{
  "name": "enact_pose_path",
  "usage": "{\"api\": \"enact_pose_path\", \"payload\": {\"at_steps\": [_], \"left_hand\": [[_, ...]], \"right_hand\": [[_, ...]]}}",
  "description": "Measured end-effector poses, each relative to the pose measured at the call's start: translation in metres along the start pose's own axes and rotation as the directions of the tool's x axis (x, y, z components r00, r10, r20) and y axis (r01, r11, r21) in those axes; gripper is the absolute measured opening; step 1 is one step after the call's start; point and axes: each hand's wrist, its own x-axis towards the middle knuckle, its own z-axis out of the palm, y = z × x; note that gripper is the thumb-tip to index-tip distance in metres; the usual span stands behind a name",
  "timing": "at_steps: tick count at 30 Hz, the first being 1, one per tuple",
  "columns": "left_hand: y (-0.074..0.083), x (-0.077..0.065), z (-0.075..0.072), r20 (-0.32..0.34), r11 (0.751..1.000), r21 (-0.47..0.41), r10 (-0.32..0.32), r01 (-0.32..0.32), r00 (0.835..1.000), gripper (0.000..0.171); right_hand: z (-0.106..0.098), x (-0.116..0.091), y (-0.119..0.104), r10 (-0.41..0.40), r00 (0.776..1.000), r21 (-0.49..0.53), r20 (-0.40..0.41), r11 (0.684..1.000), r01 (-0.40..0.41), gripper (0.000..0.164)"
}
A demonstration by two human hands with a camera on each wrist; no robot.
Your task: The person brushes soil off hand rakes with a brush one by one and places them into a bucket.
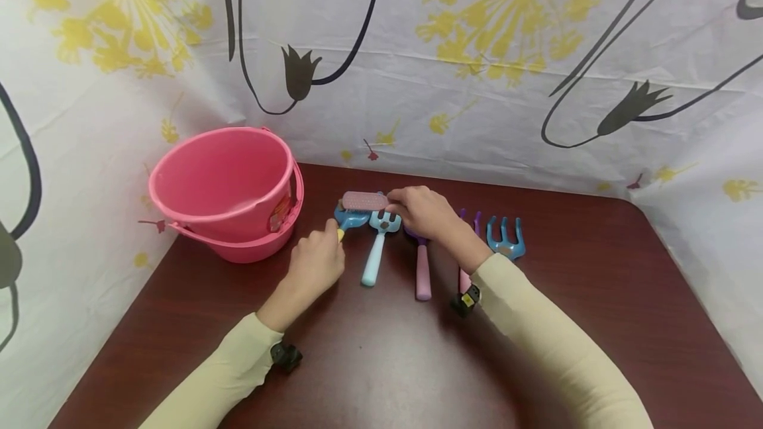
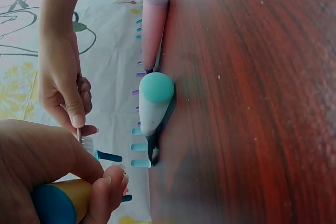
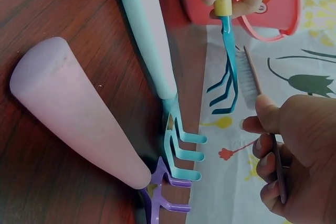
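Observation:
My left hand [image 1: 312,263] grips the yellow handle of a small hand rake [image 3: 224,3] with blue bent tines, raised over the table. In my right hand [image 1: 423,212] is a brush [image 1: 362,201] with a flat pinkish back, its pale bristles facing the rake right behind the tines in the right wrist view. Below the hands lies a light blue toy fork [image 1: 373,260]. Beside it is a purple-headed tool [image 1: 422,273] with a pink handle, its head partly covered by my right hand. My right forearm partly hides another purple-and-pink tool [image 1: 465,280].
A pink bucket [image 1: 250,237] with a handle stands at the back left of the dark red-brown table [image 1: 369,363]. Right of the tools, a blue three-tined fork [image 1: 507,241] lies partly behind my forearm. A patterned white sheet [image 1: 381,71] hangs behind the table.

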Motion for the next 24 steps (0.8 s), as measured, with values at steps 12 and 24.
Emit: {"api": "enact_pose_path", "payload": {"at_steps": [12,24], "left_hand": [[0.0008,-0.0005,-0.0015,0.003,1.0,0.005,0.006,-0.006,1.0,0.045],[0.0016,-0.0022,-0.0026,-0.001,1.0,0.012,-0.009,0.009,1.0,0.042]], "right_hand": [[0.0042,0.0033,0.006,0.114,0.992,0.016,-0.053,0.993,-0.113,0.021],[0.0026,0.0013,0.006,0.116,0.991,0.092,-0.061,0.99,-0.11,0.027]]}}
